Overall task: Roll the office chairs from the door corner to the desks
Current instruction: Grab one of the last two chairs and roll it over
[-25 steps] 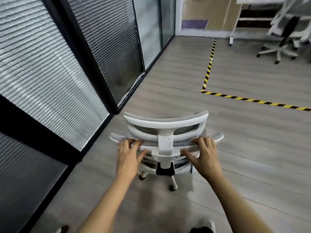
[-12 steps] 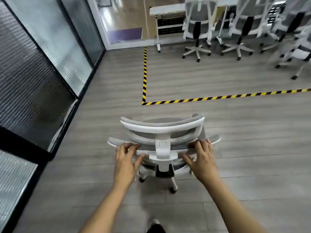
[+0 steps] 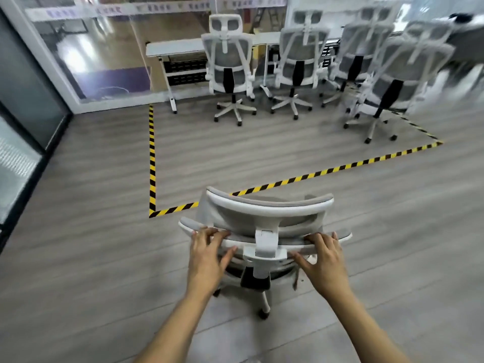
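Observation:
A white office chair (image 3: pixel 267 208) with grey mesh stands right in front of me, its back towards me. My left hand (image 3: pixel 207 255) grips the top rail of its backrest left of the centre post, fingers over the rail and thumb under it. My right hand (image 3: pixel 324 263) grips the same rail on the right. The chair's headrest sits just over the yellow-black floor tape (image 3: pixel 327 170). A white desk (image 3: pixel 178 47) runs along the far glass wall, with several matching chairs (image 3: pixel 229 64) lined up in front of it.
Yellow-black tape (image 3: pixel 152 158) marks a rectangle on the grey wood floor around the desk area. A dark-framed glass partition (image 3: pixel 23 106) runs along the left. Open floor lies between my chair and the parked chairs.
The view has swung right: the blinds partition slid off to the left, and the desk with its row of chairs came into full view and closer. Both hands kept their grip on the backrest.

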